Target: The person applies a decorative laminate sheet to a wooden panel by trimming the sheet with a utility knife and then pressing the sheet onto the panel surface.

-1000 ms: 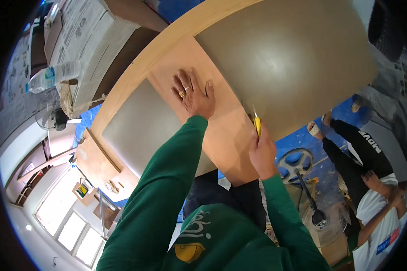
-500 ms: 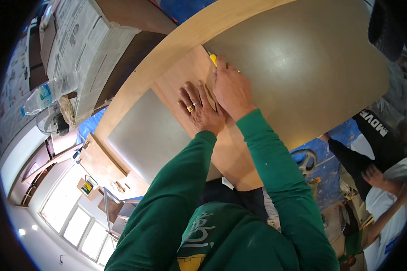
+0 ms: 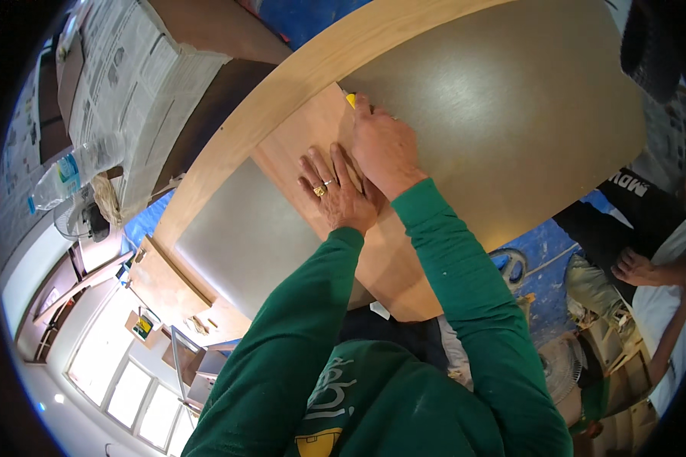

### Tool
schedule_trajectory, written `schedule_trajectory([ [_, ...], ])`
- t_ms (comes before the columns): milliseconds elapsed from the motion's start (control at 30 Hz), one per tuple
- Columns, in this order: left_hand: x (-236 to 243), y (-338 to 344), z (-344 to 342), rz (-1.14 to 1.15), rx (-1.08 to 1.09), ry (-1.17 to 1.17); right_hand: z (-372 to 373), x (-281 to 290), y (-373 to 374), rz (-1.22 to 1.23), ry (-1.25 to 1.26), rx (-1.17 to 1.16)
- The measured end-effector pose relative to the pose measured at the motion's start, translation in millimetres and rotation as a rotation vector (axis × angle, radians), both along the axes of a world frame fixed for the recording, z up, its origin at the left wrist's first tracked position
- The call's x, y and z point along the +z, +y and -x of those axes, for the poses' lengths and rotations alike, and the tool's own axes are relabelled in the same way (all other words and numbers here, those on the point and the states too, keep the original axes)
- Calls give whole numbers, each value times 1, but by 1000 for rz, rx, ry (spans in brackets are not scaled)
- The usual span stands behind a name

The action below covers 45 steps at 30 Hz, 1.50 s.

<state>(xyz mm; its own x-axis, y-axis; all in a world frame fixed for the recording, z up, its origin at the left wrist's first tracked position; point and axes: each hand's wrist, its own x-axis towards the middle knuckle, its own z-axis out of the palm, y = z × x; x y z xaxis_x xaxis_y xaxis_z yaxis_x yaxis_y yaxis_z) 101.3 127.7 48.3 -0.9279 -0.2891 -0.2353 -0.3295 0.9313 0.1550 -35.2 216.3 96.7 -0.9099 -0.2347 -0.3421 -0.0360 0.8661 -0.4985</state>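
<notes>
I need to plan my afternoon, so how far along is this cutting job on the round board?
Grey laminate sheet already covers much of the round wooden board. In hand: the left hand presses flat on the bare wooden strip, while the right hand holds a yellow cutter at the sheet's edge, near the rim. Left: the strip between the two grey areas remains uncovered.

— Where does your head camera look from?

— From your head, close above your arms, facing a wooden board [image 3: 312, 145] with grey laminate. Your forearms enter from the lower edge.

— How wide is it?

— A fisheye: straight edges bend near the rim, and you have one view only.
</notes>
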Motion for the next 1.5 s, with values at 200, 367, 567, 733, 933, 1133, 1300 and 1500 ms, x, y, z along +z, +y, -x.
schedule_trajectory([
  [200, 5, 3, 3, -31, 4, 29, 5, 10, -3, -54, 5, 39],
  [367, 9, 3, 3, -40, 11, 31, 6, 12, -2, 1, -11, 30],
  [567, 4, 7, 2, -32, 11, 0, 1, 6, 3, 33, -3, 2],
  [733, 3, 3, 0, -49, -8, 78, -34, 10, 26, 3, -99, 19],
  [933, 2, 9, 1, -38, -1, 98, -63, 19, 49, -22, -189, -18],
  [1133, -6, 7, -3, 46, -33, 98, -94, 18, 69, -19, -174, -28],
  [1300, -8, 9, -3, 21, -12, 77, -119, 19, 84, -60, -172, -26],
  [1500, -11, 6, -4, 24, -8, 85, -141, 25, 99, -78, -158, -46],
])
